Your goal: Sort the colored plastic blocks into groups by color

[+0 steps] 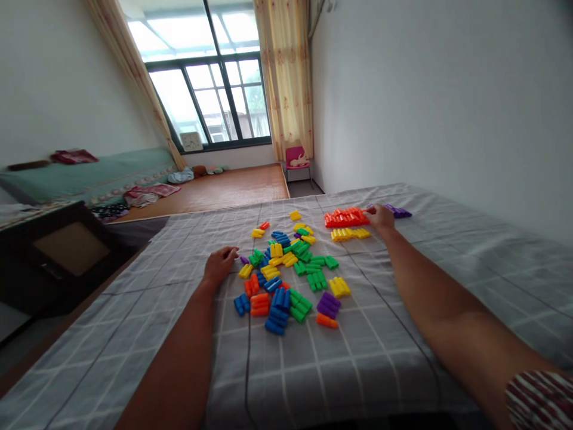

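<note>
My left hand point(220, 264) rests on the bedsheet at the left edge of a loose pile, its fingers curled together; whether anything is between them is hidden. A small purple piece point(244, 260) lies just beside its fingertips. Farther off, my right hand point(380, 217) pinches an orange plastic piece point(364, 216) at the right end of a neat orange row point(344, 217). Below that row lies a shorter yellow row point(349, 235). Purple pieces point(400, 211) stick out beyond my right hand, partly hidden by it. The pile mixes green pieces point(317, 280), blue pieces point(278, 310) and yellow pieces point(270, 272).
A grey checked sheet point(380, 358) covers the bed under everything. Nearest me lie a purple cluster point(328, 304) and an orange piece point(326, 321). A dark cabinet point(58, 257) stands left; another bed point(237, 185), a pink chair point(295, 156) and a window lie beyond. A white wall point(439, 107) borders the right.
</note>
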The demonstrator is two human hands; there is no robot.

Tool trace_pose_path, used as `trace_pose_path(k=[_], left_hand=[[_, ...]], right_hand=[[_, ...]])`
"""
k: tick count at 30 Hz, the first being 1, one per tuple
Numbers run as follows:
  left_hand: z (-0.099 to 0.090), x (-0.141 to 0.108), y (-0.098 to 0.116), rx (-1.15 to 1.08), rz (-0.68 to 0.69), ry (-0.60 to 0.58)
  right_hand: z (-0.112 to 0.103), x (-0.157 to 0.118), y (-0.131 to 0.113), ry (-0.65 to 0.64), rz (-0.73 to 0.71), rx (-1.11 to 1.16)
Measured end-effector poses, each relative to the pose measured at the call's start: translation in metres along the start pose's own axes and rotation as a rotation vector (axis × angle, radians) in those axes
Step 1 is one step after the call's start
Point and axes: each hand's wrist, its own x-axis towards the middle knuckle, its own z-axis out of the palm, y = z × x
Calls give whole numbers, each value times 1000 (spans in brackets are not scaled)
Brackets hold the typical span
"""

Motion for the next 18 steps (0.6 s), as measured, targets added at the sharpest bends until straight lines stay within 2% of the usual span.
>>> trace_pose_path(k=[7,12,15,17,18], left_hand=[[0,0,0,4,22,-10],[2,-1,-1,-12,22,-8],[4,-1,0,-15,22,1],[5,-1,0,-17,19,5],[5,-1,1,-17,18,6]], right_hand=[[4,-6,-8,-42,-54,-152],[-8,-10,-19,-5,-62,-164],[-24,-15,-58,37,-169,-47],[-33,-30,-101,-17,-321,88],[-37,-42,-125,-88,-421,167]])
